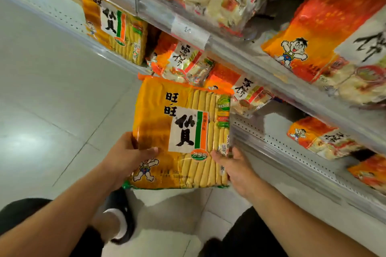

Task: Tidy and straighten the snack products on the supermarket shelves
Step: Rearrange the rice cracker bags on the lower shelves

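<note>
Head view: the person crouches at the shelving and holds a large yellow pack (181, 131) of rice crackers out in the aisle, clear of the shelves, its face upright and readable. The left hand (133, 152) grips the pack's edge at 9 o'clock, thumb across the front and fingers behind. The right hand (231, 165) takes the corner at 4 o'clock, thumb on the front; its fingers lie behind the pack, so how firmly they hold cannot be told. The pack's top edge comes close under two orange packs (179, 58) that lean untidily at the shelf lip at 12 o'clock. A matching yellow pack (113, 27) stands on the same shelf at 11 o'clock, face forward. The shelf (292, 137) at 3 o'clock shows bare perforated deck beside a tilted orange pack (319, 137). Judgement: the held pack most likely belongs beside its yellow match. To do this well, keep both hands low on the edges so the crackers are not squeezed, lift it past the leaning orange packs without dragging them off, seat its base flat and square the face to the shelf front. The loose orange packs look liable to slide if knocked.
</note>
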Demonstrator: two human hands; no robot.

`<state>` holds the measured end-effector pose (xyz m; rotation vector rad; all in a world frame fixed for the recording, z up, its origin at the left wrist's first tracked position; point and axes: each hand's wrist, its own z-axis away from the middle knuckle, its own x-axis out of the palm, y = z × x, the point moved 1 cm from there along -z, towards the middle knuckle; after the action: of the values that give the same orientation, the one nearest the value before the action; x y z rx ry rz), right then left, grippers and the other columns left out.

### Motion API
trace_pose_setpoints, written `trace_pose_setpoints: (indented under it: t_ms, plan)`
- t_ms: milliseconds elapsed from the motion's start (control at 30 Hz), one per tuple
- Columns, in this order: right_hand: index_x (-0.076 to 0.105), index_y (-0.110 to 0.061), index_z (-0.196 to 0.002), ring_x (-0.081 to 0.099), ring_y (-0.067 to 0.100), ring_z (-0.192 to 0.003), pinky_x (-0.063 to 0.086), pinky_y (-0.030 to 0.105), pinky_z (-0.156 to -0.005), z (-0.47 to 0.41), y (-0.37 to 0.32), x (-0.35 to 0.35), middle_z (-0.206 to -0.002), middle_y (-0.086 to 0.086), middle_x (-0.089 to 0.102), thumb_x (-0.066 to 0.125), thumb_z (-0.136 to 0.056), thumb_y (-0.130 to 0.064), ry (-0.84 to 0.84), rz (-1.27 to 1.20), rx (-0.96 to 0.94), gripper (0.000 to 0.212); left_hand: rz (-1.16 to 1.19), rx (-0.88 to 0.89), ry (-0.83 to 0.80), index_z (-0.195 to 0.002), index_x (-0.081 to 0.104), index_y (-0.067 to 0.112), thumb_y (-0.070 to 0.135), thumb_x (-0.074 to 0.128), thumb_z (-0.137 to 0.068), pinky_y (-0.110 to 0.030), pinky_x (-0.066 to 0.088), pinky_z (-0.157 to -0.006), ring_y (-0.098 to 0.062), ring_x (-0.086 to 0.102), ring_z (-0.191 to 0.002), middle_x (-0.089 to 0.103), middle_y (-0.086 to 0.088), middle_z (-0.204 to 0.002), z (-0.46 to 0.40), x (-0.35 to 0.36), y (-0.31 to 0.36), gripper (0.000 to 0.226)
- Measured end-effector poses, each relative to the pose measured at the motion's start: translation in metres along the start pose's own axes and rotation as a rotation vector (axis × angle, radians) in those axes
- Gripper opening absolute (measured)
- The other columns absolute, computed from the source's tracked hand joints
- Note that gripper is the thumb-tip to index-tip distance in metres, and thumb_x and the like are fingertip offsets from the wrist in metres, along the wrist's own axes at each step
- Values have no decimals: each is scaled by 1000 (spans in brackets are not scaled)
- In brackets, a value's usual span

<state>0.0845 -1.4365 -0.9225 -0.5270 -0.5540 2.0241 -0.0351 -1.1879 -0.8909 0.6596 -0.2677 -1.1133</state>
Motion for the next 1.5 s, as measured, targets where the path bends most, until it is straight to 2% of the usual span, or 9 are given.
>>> trace_pose_setpoints:
  t_ms: [100,300,433,567,800,967,1100,1267,1500]
  plan:
    - [60,-31,-108,66,18,-102,47,50,-96,71,-32,15,-107,-4,72,78,-70,-39,-38,79,30,43,43,-56,101,-108,52,21,28,88,-65,-38,58,-61,-22,72,-74,70,-4,-95,69,-37,10,56]
    - [60,-21,-109,69,15,-94,48,34,-80,194,-136,77,-96,-5,75,81,-66,-24,-186,144,56,47,209,-101,238,-109,55,21,36,84,-69,-44,59,-70,-23,72,-77,70,-5,-94,192,-134,54,51]
    - [60,-19,-109,68,20,-99,47,39,-89,240,-210,141,-97,-2,76,84,-55,-19,-250,261,56,59,399,-116,239,-109,53,19,33,84,-59,-39,59,-60,-22,73,-71,72,-7,-94,244,-212,82,60]
    - [58,-17,-116,70,22,-101,48,48,-98,261,-273,221,-104,2,75,82,-69,-12,-332,332,-11,53,478,-69,254,-108,51,22,35,81,-57,-41,58,-65,-25,73,-78,70,-8,-100,265,-296,110,61]
    - [62,-25,-108,72,9,-87,51,30,-77,278,-350,332,-98,-6,75,78,-78,-13,-412,418,-151,36,478,39,339,-103,49,28,27,80,-74,-40,57,-68,-22,71,-84,67,-2,-100,266,-416,151,43]
    - [64,-27,-105,71,6,-86,55,28,-79,265,-381,389,-93,-13,75,81,-77,-22,-420,509,-234,33,411,32,417,-103,48,29,33,79,-74,-30,54,-60,-17,68,-83,65,2,-100,249,-466,166,43]
    - [64,-28,-98,68,-6,-72,46,5,-52,238,-404,438,-81,-23,73,81,-77,-21,-433,515,-245,27,288,-13,485,-109,48,25,38,78,-74,-39,57,-70,-19,66,-86,62,3,-100,220,-509,185,48]
    - [64,-27,-94,66,-9,-69,44,6,-51,191,-430,516,-80,-19,72,82,-76,-24,-433,503,-211,25,19,-79,639,-107,49,23,45,78,-75,-48,56,-79,-21,63,-88,62,2,-96,170,-579,218,49]
    - [63,-31,-89,63,-10,-73,47,13,-61,148,-449,593,-83,-18,71,82,-74,-39,-358,594,-171,25,-200,-97,657,-89,48,23,45,80,-73,-32,47,-56,-14,59,-74,61,3,-84,102,-660,243,42]
